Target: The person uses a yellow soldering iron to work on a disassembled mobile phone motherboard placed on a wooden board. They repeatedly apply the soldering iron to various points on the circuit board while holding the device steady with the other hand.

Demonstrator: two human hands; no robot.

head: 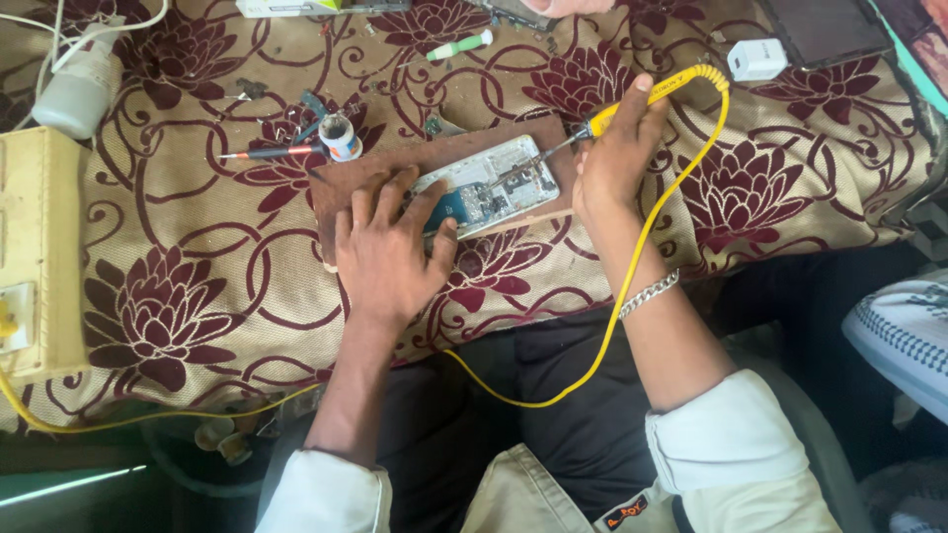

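My left hand (pixel 387 249) lies flat with spread fingers on a brown wooden board (pixel 341 183) and presses the near end of an opened phone (pixel 494 185) whose circuit board shows. My right hand (pixel 614 148) grips a yellow soldering iron (pixel 660 91) like a pen. Its metal tip reaches down-left onto the phone's circuit board. The iron's yellow cable (pixel 642 247) loops over my right wrist and down across my lap.
A small solder spool (pixel 341 136) and a red-handled screwdriver (pixel 267 153) lie left of the board. A white bottle (pixel 79 89) and a cream box (pixel 35 247) sit at the left. A white charger (pixel 757 59) and dark tablet (pixel 825 28) lie top right, a green-white tool (pixel 459 45) top centre.
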